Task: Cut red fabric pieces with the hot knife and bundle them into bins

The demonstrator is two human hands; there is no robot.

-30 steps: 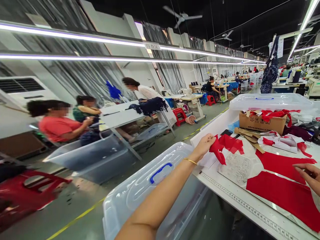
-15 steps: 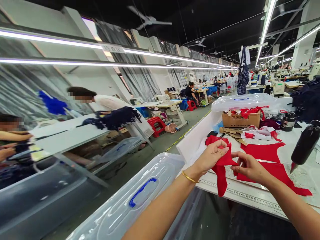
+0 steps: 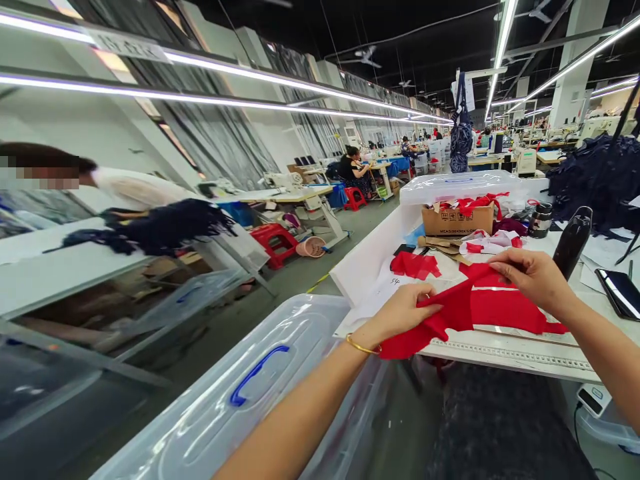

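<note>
Factory cutting surface (image 3: 505, 352), cardboard box (image 3: 457, 220) toward its far end; red fabric piece (image 3: 453, 310) just above its front edge, stretched between 2 hands, fingers of left hand (image 3: 403, 310) and right hand (image 3: 533, 277) closed on it.

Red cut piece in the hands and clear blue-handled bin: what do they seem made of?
The red cut piece between the left hand and right hand looks like soft matte fabric, as it drapes in folds; knit or woven is unclear. The clear bin lid looks like glossy transparent plastic, judging by its shine.
</note>
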